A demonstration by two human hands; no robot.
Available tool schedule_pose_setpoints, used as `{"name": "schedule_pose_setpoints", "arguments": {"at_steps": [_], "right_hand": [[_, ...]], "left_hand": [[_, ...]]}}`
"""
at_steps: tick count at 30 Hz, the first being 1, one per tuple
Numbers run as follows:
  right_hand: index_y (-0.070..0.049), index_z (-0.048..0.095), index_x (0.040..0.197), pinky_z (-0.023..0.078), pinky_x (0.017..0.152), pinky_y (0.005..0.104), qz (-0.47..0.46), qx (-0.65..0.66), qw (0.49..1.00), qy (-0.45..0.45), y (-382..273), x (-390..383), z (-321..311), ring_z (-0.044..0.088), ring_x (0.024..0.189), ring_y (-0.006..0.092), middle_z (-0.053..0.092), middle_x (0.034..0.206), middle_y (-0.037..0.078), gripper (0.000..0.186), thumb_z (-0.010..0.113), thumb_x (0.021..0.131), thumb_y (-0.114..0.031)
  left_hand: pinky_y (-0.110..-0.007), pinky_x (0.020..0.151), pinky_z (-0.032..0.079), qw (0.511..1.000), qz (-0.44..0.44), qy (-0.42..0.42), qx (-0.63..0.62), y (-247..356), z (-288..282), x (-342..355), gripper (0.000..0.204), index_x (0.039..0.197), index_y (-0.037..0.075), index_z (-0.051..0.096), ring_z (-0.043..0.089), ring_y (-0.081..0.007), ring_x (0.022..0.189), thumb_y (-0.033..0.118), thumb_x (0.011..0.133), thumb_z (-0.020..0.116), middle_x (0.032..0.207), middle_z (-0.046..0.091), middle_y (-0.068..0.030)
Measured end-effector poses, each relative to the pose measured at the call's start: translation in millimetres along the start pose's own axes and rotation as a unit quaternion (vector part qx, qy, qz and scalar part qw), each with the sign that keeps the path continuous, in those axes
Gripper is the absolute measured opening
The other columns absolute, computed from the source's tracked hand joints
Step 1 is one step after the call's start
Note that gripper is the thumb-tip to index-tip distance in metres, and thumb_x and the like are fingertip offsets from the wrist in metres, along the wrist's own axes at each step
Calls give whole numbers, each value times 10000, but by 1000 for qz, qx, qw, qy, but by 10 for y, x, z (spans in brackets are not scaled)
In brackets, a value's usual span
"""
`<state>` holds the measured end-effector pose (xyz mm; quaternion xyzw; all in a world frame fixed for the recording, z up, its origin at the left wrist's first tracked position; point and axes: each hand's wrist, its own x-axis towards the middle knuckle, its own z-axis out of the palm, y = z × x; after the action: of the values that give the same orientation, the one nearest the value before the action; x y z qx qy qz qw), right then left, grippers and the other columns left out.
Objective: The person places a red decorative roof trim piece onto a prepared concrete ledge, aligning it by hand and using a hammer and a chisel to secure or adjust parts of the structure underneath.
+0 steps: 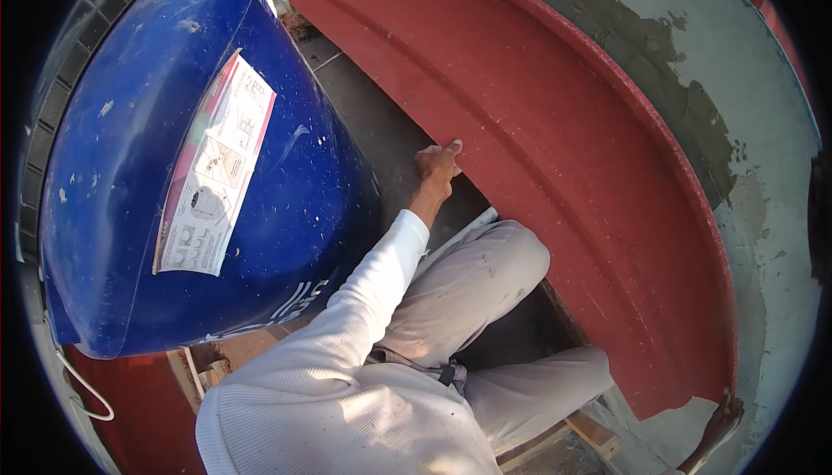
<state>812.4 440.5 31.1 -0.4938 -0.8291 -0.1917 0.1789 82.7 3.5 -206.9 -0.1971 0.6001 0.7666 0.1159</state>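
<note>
One bare hand, the left hand (pixel 440 163), is closed on the near long edge of a big red panel (pixel 572 180), its thumb laid flat on top and its fingers curled in at the rim. From where I stand, the panel is a long, shallow curve of hard, matt sheet, flecked with pale specks, with a raised ridge running along it and a thick, rough lip on the outer side. It lies in front of the person's knees, stretching from their far left down to their right. The right hand (pixel 726 421) touches its lower corner, beside a ragged end; it is too shaded to tell how firmly it grips. Beyond the outer lip is a pale grey plastered face (pixel 754 85), smooth except for a darker, patchy smear of cement (pixel 693 120). To the left sits a glossy blue tank (pixel 303 172), round-shouldered and scuffed, with a creased paper label (pixel 217 163) on its side. The person's ribbed white sleeve (pixel 377 263) reaches across beige cloth trousers (pixel 477 280), smudged at the knee.
</note>
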Motion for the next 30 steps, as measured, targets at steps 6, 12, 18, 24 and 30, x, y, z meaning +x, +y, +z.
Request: {"name": "schedule_pose_setpoints", "arguments": {"at_steps": [6, 12, 18, 24, 30], "right_hand": [[67, 715, 1050, 483, 775, 549, 15, 1, 998, -54, 18, -57, -151, 596, 880, 442, 613, 909, 244, 447, 680, 1051, -379], [21, 756, 1096, 486, 898, 545, -22, 6, 1000, 5, 145, -77, -222, 613, 940, 452, 650, 920, 239, 355, 668, 1060, -321], [-73, 800, 1187, 482, 1079, 539, -62, -75, 993, 61, 50, -296, -335, 657, 1083, 454, 757, 1062, 183, 275, 652, 1066, -271], [-66, 797, 821, 574, 865, 465, -62, -107, 974, 192, -687, -617, -640, 701, 758, 341, 742, 797, 119, 378, 896, 867, -428], [-54, 776, 803, 553, 765, 459, -131, -122, 956, 234, -797, -740, -679, 654, 704, 346, 703, 752, 108, 374, 905, 864, -400]], "left_hand": [[-335, 590, 560, 999, 8, -16, 45, -72, 15, 132, 269, 787, 104, 628, 592, -142, 628, 163, 896, 866, 731, 621, -16], [-401, 751, 605, 993, -62, -61, 75, -13, 85, 215, 274, 938, 42, 670, 664, -213, 815, 221, 894, 872, 969, 687, -95], [-474, 1100, 476, 960, 247, 28, 127, 1194, 742, -64, 740, 1389, -66, 512, 576, -366, 1285, 433, 928, 805, 1377, 566, -253], [-574, 1152, 427, 959, 250, -5, 135, 2516, 1703, -463, 949, 1451, -94, 441, 493, -418, 1398, 536, 849, 817, 1483, 476, -301], [-498, 903, 629, 953, 182, -172, 170, 2528, 1786, -50, 557, 1261, -167, 545, 717, -344, 1014, 185, 875, 738, 1255, 607, -258]]}}
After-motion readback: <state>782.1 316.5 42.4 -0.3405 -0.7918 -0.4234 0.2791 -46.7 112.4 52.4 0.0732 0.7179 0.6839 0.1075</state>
